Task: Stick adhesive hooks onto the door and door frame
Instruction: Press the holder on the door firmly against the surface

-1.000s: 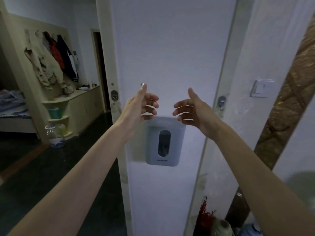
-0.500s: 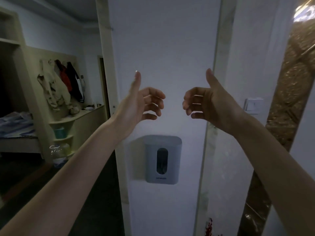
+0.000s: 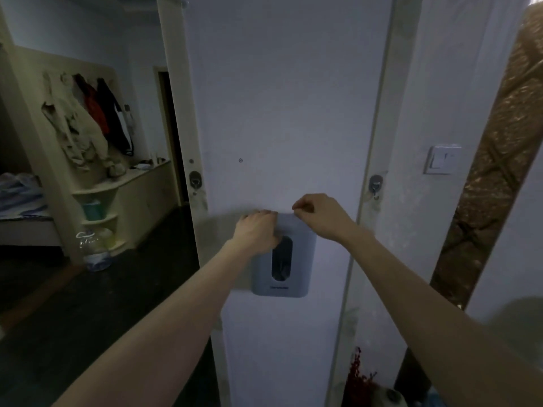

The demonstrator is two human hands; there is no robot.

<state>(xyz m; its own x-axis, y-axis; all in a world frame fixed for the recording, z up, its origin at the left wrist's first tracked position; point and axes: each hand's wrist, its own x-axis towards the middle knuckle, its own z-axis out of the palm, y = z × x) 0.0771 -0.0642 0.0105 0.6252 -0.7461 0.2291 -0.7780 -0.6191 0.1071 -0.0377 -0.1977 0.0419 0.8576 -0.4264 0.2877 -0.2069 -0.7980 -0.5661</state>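
Note:
A grey box (image 3: 296, 277) with a dark oval window is mounted on the white door (image 3: 288, 98). My left hand (image 3: 258, 229) covers its upper left corner, with the fingers curled over the top edge. My right hand (image 3: 318, 214) is pinched shut at the box's top right edge. A round adhesive hook (image 3: 194, 180) sits on the door's left edge strip. Another hook (image 3: 375, 183) is stuck on the door frame (image 3: 379, 118) to the right. What the fingers pinch is hidden.
A small round mark (image 3: 240, 160) shows on the door above the box. A light switch (image 3: 442, 160) is on the wall at right. Through the opening on the left are hung coats (image 3: 97, 113), shelves and a water jug (image 3: 94, 251). A red plant (image 3: 357, 377) stands at the door's foot.
Both hands dropped from an open, thumbs-up pose in front of the door onto the top edge of the grey box and closed there. The view tilted slightly.

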